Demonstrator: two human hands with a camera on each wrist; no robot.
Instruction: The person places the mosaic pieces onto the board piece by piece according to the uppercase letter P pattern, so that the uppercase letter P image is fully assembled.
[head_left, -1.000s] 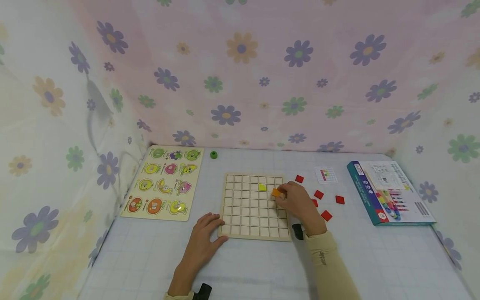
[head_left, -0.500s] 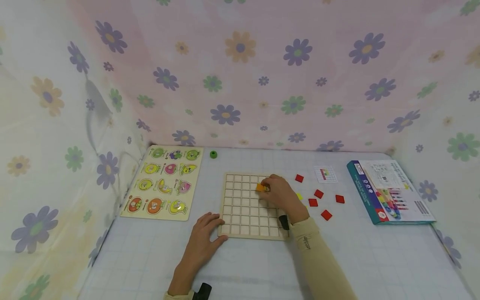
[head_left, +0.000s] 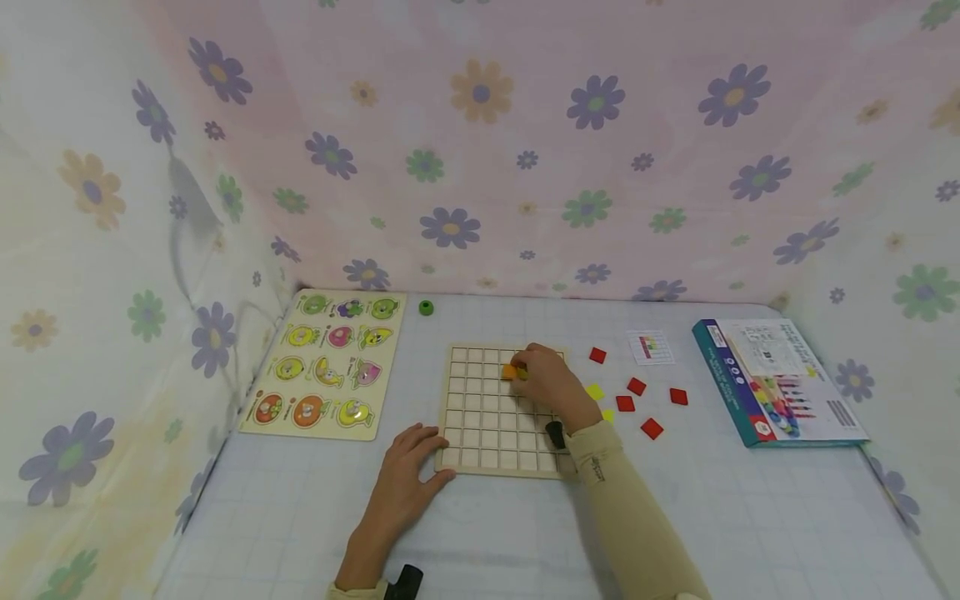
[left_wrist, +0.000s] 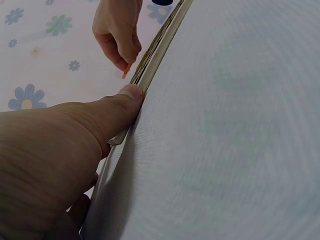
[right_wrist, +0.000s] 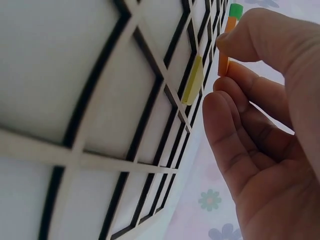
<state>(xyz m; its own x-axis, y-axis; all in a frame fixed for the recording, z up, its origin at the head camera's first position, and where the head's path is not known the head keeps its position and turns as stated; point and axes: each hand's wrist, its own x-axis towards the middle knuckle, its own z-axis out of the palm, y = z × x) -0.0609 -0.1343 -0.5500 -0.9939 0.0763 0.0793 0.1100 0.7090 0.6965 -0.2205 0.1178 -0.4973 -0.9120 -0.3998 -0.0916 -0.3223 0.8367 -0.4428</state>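
A wooden grid board (head_left: 482, 471) lies flat on the cloth-covered table. The left hand (head_left: 408, 467) rests at its near left corner, thumb (left_wrist: 120, 107) along the front edge and fingertips touching the left rim, with the fingers relaxed. Over the board's upper rows, the right hand (head_left: 553, 385) pinches an orange square tile (right_wrist: 223, 65) between thumb and fingers. In the right wrist view the tile is on edge, just off the grid. A yellow tile (right_wrist: 193, 82) sits in a cell beside it, partly covered by the right hand in the head view.
Several red tiles (head_left: 636, 386) and yellow tiles (head_left: 595, 392) lie right of the board, near a small pattern card (head_left: 651, 348). A box (head_left: 787, 383) stands far right. A fruit puzzle board (head_left: 315, 421) is at left, a green bead (head_left: 426, 307) behind.
The right hand has carried the orange tile leftward across the board, past the yellow tile. Yellow tiles at the right have come into sight from under it. The left hand has stayed put.
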